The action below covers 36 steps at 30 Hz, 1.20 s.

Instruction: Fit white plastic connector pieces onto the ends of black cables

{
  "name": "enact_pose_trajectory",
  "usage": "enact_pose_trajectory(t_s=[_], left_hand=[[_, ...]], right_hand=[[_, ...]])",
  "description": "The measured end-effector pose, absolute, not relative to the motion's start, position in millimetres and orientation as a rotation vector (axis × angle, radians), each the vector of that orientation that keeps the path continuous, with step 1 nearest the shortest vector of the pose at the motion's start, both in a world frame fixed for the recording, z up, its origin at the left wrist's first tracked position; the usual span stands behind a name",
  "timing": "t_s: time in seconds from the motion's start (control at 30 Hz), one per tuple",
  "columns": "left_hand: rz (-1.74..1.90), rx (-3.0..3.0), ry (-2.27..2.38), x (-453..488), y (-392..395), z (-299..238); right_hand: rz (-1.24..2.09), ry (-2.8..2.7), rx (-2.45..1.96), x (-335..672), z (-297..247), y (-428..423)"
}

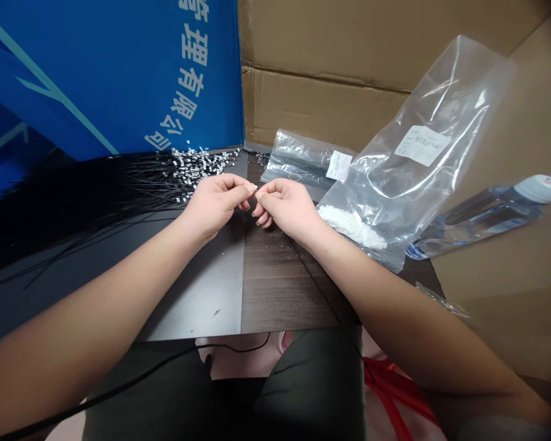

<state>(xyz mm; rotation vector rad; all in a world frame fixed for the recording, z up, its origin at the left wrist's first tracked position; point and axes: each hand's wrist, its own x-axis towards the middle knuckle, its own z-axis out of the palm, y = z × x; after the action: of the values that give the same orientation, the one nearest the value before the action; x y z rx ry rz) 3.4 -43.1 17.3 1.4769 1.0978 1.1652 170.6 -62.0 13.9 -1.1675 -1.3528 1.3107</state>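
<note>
Both hands meet above the table's middle, fingertips almost touching. My left hand (pixel 218 202) is closed in a pinch on a small white connector (pixel 254 187), whose tip just shows at the fingertips. Opposite it, my right hand (pixel 284 205) pinches thumb against forefinger. A thin black wire (pixel 319 282) trails from below that hand over the table's front edge; its end at the fingers is hidden. Behind the left hand lies a large pile of black wires (pixel 73 202) with white connectors (pixel 197 164) on their ends. Beside the right forearm, a clear bag (pixel 408 165) holds small white pieces (pixel 351 225).
A flatter labelled plastic bag (pixel 298 162) with dark wires lies at the back. A clear bottle with a white cap (pixel 487 211) leans at the right. Cardboard (pixel 326 98) and a blue printed panel (pixel 119 67) wall in the dark table (pixel 275 288). A black cable (pixel 165 358) crosses my lap.
</note>
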Motion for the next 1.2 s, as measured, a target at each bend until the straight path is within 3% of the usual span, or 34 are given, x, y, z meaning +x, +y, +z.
enact_pose_trajectory(t_s=[0.27,0.67,1.2], left_hand=[[1.141,1.485,1.120,-0.9,-41.4,17.6],[0.942,1.439,0.985,-10.5,-37.3,18.4],[0.919,1.238,0.912,2.6,-49.8,13.9]], right_hand=[[1.327,-1.351,-1.208,175.6,15.0,-59.1],[0.784,-1.876,-1.060,195.0,13.5,-49.1],[0.445,-1.792,-1.009,196.0,4.8,-44.7]])
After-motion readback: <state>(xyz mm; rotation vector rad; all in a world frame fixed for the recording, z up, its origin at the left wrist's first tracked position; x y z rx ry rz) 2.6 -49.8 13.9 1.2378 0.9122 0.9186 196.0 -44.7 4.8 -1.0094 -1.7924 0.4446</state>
